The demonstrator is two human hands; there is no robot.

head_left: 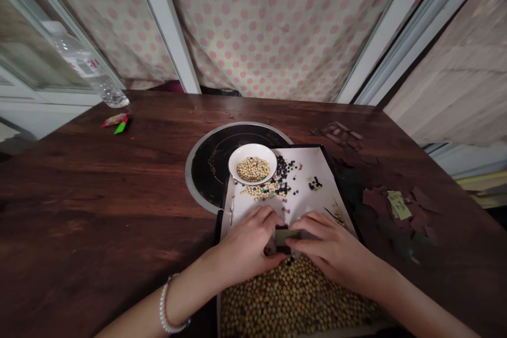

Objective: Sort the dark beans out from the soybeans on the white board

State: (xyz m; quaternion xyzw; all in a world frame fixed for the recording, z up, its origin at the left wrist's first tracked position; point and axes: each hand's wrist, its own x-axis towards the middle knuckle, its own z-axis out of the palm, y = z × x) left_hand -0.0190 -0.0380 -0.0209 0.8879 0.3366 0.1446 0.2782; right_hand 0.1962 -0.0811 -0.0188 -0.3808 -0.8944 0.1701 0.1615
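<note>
A person's half-curled left hand [249, 243] and right hand [330, 247] closed from either side on a small olive-green rectangular card [287, 236], its long axis running left to right, just beyond tan soybeans [293, 296]; whether either hand actually gripped it could not be seen.

**Room on your left, beans close behind**
Your left hand [247, 245] can swing over the wooden table [99, 195]; the white bowl [252, 163] stands ahead, the bean heap [293, 296] nearest you.
</note>
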